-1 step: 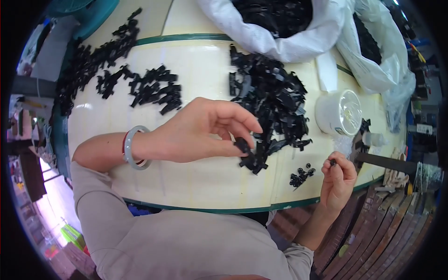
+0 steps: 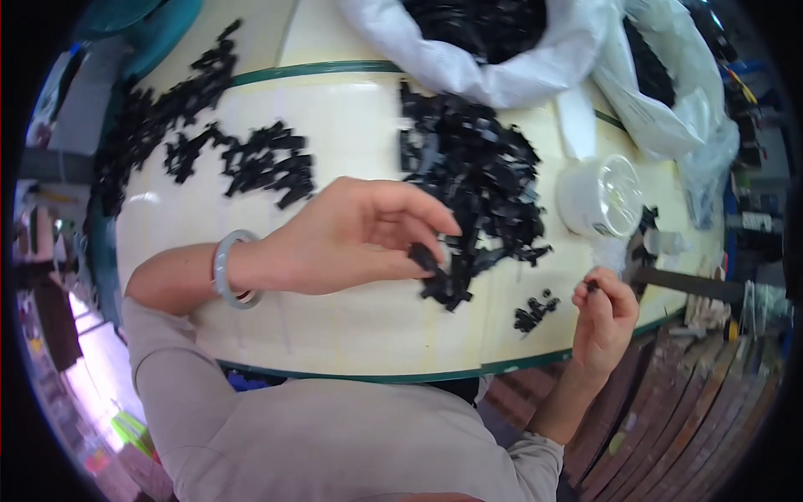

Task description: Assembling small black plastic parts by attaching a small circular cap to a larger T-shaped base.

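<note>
My left hand [image 2: 347, 234] is above the near-left edge of a heap of black plastic parts [image 2: 489, 176]. Its thumb and fingers pinch one small black plastic part [image 2: 424, 258]. Off to the right, near the table's front edge, my right hand [image 2: 606, 322] is closed, with a tiny dark piece [image 2: 592, 285] between thumb and forefinger. That piece looks like the small black round pieces [image 2: 535, 311] lying in a little cluster just left of this hand. The fingers hide much of both held items.
More black parts [image 2: 268, 163] are spread over the left of the cream table [image 2: 351, 335]. A white tub [image 2: 585, 197] stands on the right. White sacks of black parts, including a large open sack [image 2: 485, 84], sit at the back. A dark bar [image 2: 690, 283] juts in from the right.
The whole view has shifted slightly, so the table and its contents appear a little farther left. Both hands keep their grips, with hardly any movement.
</note>
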{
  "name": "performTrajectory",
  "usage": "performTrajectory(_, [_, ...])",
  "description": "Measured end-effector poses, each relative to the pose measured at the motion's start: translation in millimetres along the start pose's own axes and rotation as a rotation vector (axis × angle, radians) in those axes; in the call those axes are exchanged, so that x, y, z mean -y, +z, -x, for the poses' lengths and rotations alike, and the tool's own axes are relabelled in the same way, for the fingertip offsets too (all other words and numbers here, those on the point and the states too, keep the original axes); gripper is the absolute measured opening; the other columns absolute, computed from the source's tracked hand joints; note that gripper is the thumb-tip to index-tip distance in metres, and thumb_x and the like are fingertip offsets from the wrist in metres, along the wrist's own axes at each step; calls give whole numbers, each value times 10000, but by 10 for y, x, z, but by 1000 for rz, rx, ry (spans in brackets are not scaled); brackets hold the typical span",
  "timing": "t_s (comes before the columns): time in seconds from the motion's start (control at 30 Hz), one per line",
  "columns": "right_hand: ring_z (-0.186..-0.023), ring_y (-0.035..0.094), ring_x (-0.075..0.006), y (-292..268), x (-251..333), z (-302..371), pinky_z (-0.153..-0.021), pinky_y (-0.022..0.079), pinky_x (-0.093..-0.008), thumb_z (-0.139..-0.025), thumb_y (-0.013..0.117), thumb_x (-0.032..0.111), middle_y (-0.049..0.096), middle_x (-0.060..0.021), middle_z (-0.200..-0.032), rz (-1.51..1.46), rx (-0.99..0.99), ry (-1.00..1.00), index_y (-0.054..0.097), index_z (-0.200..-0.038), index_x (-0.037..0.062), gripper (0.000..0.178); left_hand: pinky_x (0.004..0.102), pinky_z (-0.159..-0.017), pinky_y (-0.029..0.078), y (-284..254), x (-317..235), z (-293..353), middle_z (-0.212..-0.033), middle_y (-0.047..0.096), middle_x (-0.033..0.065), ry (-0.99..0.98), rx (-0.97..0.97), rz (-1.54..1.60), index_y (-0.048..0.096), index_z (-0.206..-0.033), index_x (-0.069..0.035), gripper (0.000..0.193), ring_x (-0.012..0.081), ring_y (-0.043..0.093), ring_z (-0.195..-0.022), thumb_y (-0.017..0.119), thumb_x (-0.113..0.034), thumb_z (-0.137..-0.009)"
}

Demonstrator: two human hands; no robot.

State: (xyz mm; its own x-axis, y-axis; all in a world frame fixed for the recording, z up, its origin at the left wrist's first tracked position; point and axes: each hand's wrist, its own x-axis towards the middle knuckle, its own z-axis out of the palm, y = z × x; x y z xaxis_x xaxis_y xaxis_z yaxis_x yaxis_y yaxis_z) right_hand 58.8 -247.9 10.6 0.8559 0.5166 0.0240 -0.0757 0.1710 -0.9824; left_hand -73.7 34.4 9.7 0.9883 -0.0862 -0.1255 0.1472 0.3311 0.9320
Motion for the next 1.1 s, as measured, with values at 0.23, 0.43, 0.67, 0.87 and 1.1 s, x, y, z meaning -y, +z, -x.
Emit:
performTrajectory(0.23, [-757, 565, -201, -17, 282, -608, -702, 452, -281, -670, 680, -85, 658, -79, -819, 1121, -114, -742, 653, -830, -4, 181, 215, -618, 526, 89, -171, 57, -944, 560, 91, -238, -96, 33, 455, -1152, 29, 359, 135, 625, -802, 479, 116, -805])
performTrajectory(0.43, [-740, 511, -184, -66, 293, -893, -632, 441, -270, -676, 697, -3, 665, -19, -803, 1270, 1, -713, 665, -790, 49, 130, 196, -669, 496, 24, -40, 39, -897, 610, 59, -189, -42, -28, 538, -1094, 28, 301, 73, 592, -778, 589, 61, -799])
performTrajectory(0.67, [-735, 510, -189, -26, 363, -950, -634, 441, -266, -674, 692, 19, 663, -18, -803, 1387, 93, -705, 669, -795, 55, 129, 220, -720, 501, 5, 0, 49, -906, 639, 94, -172, -50, -29, 606, -951, 58, 157, 111, 616, -810, 621, 58, -795])
performTrajectory(0.87, [-773, 528, -172, 95, 394, -756, -680, 428, -258, -657, 681, -106, 666, -66, -814, 933, 197, -500, 671, -841, 7, 216, 263, -734, 527, 51, 10, 70, -906, 644, 128, -234, -51, 144, 584, -1007, 70, 171, 173, 642, -826, 569, 40, -839])
performTrajectory(1.1, [-777, 615, -211, 645, 109, -287, -698, 483, -265, -626, 665, -151, 661, -143, -820, 494, 178, -259, 652, -819, -38, 224, 277, -766, 536, 139, 58, 14, -973, 633, 123, -330, -72, 283, 553, -1072, 58, 223, 171, 638, -853, 569, -16, -862])
